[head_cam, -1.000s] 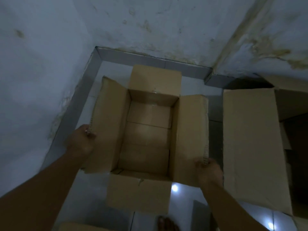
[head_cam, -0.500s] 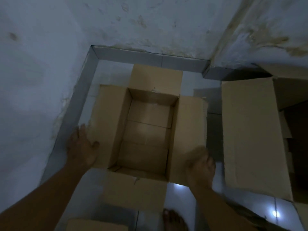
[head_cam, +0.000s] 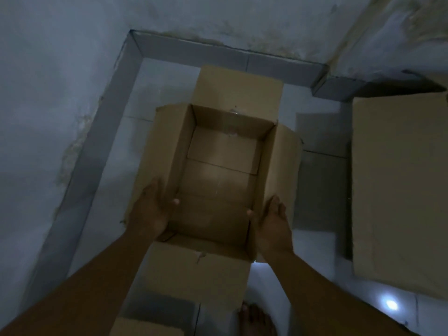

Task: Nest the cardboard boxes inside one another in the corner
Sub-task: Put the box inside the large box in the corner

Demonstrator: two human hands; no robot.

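Two walls met at the corner, pale blue-grey plaster stained along the foot, with a grey tile skirting [head_cam: 101,151] running along both. On the tiled floor [head_cam: 322,190] there, near the skirting but not touching it as far as could be seen, sat the open brown cardboard box [head_cam: 218,180], mouth up, its four flaps splayed outward. Its long axis ran from the person toward the back wall. A larger flat brown cardboard panel [head_cam: 400,185], seemingly the flap of a second box, lay to the right, apart from the first.

A second earlier the hands had gripped the outer edges of the side flaps; half a second ago they had let go and were open. Now both had shifted inward to the near corners of the box's mouth. The left hand [head_cam: 151,209] pressed the left side, thumb hooked over the rim, fingers spread flat outside. The right hand [head_cam: 272,221] mirrored it, thumb inside, fingers wrapped over the right side flap. I judged the box settled and about to be nudged or steadied, ready to receive another. A bare foot [head_cam: 254,318] showed below.
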